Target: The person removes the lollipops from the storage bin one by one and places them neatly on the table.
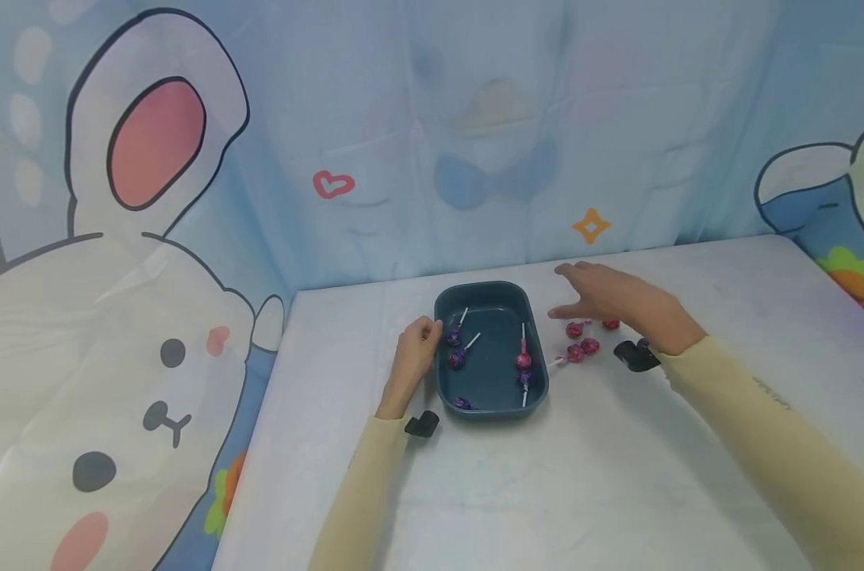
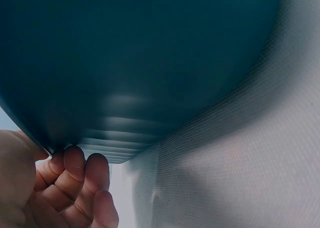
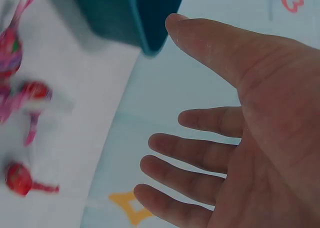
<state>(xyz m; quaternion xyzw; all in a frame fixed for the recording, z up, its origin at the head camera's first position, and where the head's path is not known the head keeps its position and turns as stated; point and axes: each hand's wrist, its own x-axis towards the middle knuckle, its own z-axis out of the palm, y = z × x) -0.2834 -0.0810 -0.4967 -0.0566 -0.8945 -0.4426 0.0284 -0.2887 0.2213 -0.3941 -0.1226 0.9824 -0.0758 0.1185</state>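
Note:
A dark teal rectangular tub (image 1: 490,317) stands on the white table with several lollipops inside. Purple-wrapped lollipops (image 1: 457,358) lie along its left side, and a pink lollipop (image 1: 523,360) with a purple one lies at its right wall. My left hand (image 1: 417,349) pinches the tub's left rim between thumb and curled fingers, close up in the left wrist view (image 2: 70,183). To the right of the tub, my right hand (image 1: 606,297) hovers with fingers spread and nothing held. Below it several red and pink lollipops (image 1: 581,349) lie on the table.
The white table (image 1: 546,492) backs onto a blue printed curtain (image 1: 374,103). A large cartoon rabbit print (image 1: 117,333) covers the cloth at left. Black wrist cameras (image 1: 422,424) are strapped under both sleeves.

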